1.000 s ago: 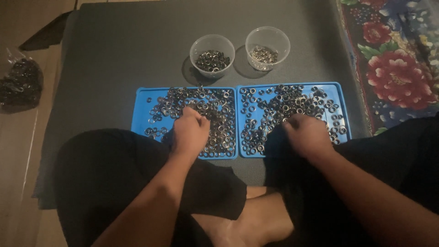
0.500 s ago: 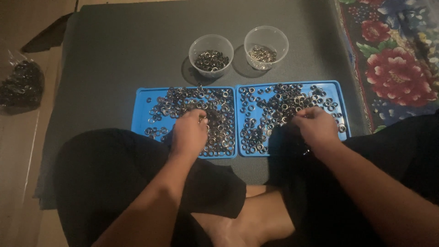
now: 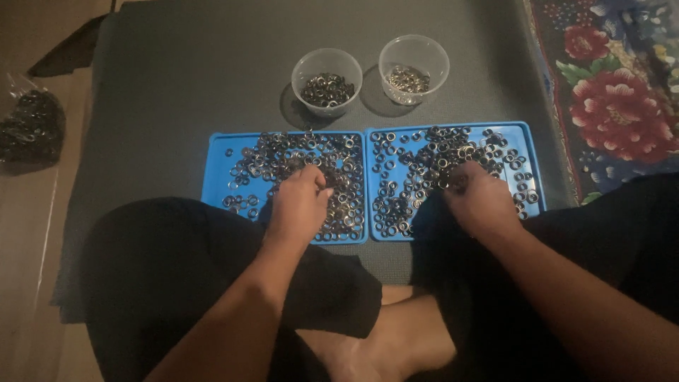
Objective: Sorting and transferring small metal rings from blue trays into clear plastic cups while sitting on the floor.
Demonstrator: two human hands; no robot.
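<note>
At the far left, a clear plastic bag (image 3: 30, 131) of dark metal rings is seen lying on the bare floor, well apart from the work. A dark grey mat (image 3: 212, 78) is spread over the middle of the floor, and two blue trays are set on it side by side, their inner edges touching.

The left blue tray (image 3: 216, 166) is strewn with small metal rings (image 3: 272, 159), dark and brassy mixed. The left hand (image 3: 297, 205) is laid on this tray's near half, knuckles up, fingers curled down into the rings; whether a ring is pinched between them cannot be told, since the fingertips are hidden under the hand.

Beyond the trays, two clear plastic cups are stood near each other: the left cup (image 3: 327, 81) is partly filled with darker rings, the right cup (image 3: 414, 69) with paler ones.

The right blue tray (image 3: 534, 166) is likewise covered with loose rings (image 3: 396, 205). The right hand (image 3: 477, 201) is rested on its near half, fingers bent into the pile; its grip cannot be made out either.

At the far right, a floral rug (image 3: 615, 92) with red flowers is seen beside the mat.
</note>
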